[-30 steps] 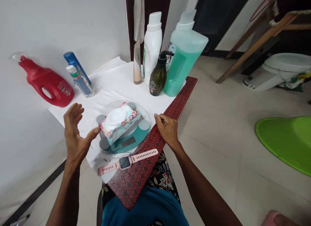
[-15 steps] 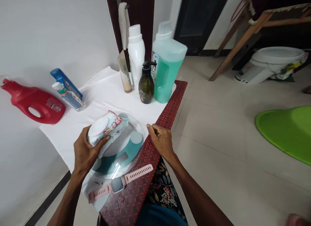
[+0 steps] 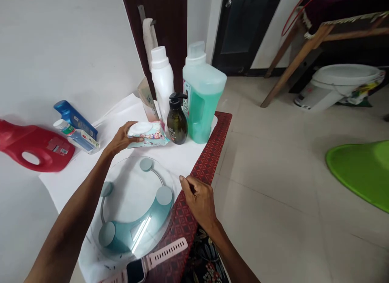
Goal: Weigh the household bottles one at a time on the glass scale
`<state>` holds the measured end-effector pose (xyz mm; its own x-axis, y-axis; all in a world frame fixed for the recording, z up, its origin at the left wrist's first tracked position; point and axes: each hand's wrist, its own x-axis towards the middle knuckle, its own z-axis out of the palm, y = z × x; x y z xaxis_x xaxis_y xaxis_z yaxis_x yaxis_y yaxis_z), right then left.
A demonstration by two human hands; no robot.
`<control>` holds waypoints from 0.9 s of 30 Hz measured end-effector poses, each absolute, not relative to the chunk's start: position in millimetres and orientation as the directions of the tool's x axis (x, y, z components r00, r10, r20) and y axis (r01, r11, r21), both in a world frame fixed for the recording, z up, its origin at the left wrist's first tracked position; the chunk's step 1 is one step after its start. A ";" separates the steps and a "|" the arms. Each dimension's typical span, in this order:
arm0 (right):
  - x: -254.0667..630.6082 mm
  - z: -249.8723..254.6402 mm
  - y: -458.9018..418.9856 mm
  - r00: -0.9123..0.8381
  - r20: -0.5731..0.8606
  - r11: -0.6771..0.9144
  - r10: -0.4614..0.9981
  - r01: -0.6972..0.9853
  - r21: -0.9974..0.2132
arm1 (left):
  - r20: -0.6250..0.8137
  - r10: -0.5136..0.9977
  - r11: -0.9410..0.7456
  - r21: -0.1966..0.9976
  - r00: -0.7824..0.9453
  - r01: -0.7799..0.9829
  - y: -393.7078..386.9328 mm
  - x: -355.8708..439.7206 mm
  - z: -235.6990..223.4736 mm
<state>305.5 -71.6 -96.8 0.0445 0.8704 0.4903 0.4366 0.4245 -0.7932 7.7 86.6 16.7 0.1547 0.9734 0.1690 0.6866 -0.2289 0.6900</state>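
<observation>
My left hand (image 3: pixel 123 138) grips a pack of wet wipes (image 3: pixel 148 139) by its left end, thumb along the front. The pack is beyond the round glass weighing scale (image 3: pixel 127 198), close to the dark pump bottle (image 3: pixel 177 123). My right hand (image 3: pixel 199 196) is curled closed at the table's patterned red edge, right of the scale; whether anything sits inside its fingers is hidden. A pink-strapped smartwatch (image 3: pixel 136 271) lies at the near side of the scale, partly cut off by the frame.
Behind the pack stand a tan tube (image 3: pixel 148 98), a white bottle (image 3: pixel 162 80) and a green liquid jug (image 3: pixel 202 96). Red (image 3: pixel 39 147), blue (image 3: pixel 75 118) and small clear (image 3: pixel 80 138) bottles lie on the left by the wall. A white bucket (image 3: pixel 343 82) is on the floor.
My left hand has carried the wipes pack from above the scale to its far side, near the standing bottles, uncovering the scale. My right hand stays at the table edge. The view has shifted slightly.
</observation>
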 end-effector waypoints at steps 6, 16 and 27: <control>307.8 -97.4 -75.5 0.040 0.484 0.418 0.874 0.442 -0.793 | 0.125 0.964 -0.259 0.654 0.236 0.711 114.6 5.2 -21.5; 315.4 -99.2 -73.9 -0.030 0.358 0.319 0.933 0.528 -0.787 | 0.693 0.574 -0.088 0.581 -0.436 0.809 23.5 -69.0 -6.5; 311.8 -92.6 -75.2 -0.036 0.340 0.299 0.940 0.570 -0.765 | 0.349 0.477 0.310 0.792 -0.807 0.526 51.0 -146.5 -5.8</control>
<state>311.8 -75.2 -92.6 -0.0362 0.9397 0.3401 0.5699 0.2989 -0.7654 -146.5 51.0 -5.8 -0.8069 0.4765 0.3492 0.5260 0.3104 0.7918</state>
